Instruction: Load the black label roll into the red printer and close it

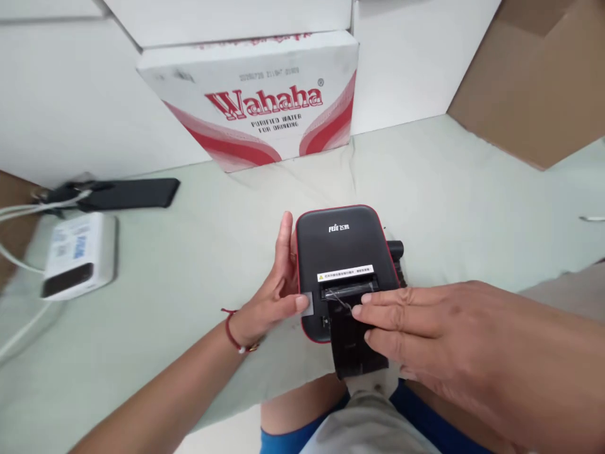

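Printer [347, 249] was seen at the table's [222, 252] near edge, roughly mid-length, flat, slot [350, 290] toward the body. Black strip [357, 353] was led out of the slot toward that edge. Printer was braced by the left hand [270, 304]: fingers well spread, thumb on the top's near left corner, index along the left side, grip underneath couldn't be told. Strip was touched by fingertips of the right hand [449, 328], fingers nearly straight, slightly apart; thumb hidden, so a pinch couldn't be confirmed. Step judged in hand: strip being handled at the slot. For any next move, a steady printer and light, even finger pressure were judged to be called for, strip kept straight, slot edges not snagged.
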A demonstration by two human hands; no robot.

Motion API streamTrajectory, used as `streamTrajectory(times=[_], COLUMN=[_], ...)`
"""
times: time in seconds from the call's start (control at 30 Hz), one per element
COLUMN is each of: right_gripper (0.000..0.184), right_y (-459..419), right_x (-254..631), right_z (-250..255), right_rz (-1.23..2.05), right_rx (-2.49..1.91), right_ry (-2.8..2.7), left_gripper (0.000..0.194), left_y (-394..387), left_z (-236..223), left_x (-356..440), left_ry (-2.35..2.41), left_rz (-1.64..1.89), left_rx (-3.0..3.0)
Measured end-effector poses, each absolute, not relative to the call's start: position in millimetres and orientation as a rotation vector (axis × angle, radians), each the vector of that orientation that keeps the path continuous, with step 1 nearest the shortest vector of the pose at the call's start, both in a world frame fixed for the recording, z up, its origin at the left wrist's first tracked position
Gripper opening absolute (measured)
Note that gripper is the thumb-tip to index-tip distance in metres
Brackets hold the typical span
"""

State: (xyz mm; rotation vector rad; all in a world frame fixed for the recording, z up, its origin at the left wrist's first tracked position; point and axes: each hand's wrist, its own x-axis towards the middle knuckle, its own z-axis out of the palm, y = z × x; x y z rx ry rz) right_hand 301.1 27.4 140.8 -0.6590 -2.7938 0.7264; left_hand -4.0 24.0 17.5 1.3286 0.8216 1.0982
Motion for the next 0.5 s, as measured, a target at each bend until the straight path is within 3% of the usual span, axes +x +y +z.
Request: streamTrajectory(times=[0.07,0.2,0.27,0.5], right_gripper=[0.056,0.035,0.036,0.029], right_y=[31,45,50,47], right_x=[299,280,266,252], right_z=[150,174,185,200], right_rz=[0.782,0.929,0.975,0.864], right_rx=[-0.618,-0.722,-0.756,-0.832], right_ry=[-2.871,-2.912,-2.935,-2.967], left_gripper=[0.121,0.115,0.119,0.117], left_y=[27,35,38,42], left_z=[15,7,0,-17], left_x=[-5,-7,-5,8], left_ry=[0.76,0.656,0.662,0.597], left_rz=[1.095,1.194,1.255,1.346], left_rx=[1.366,1.41,1.361,1.253])
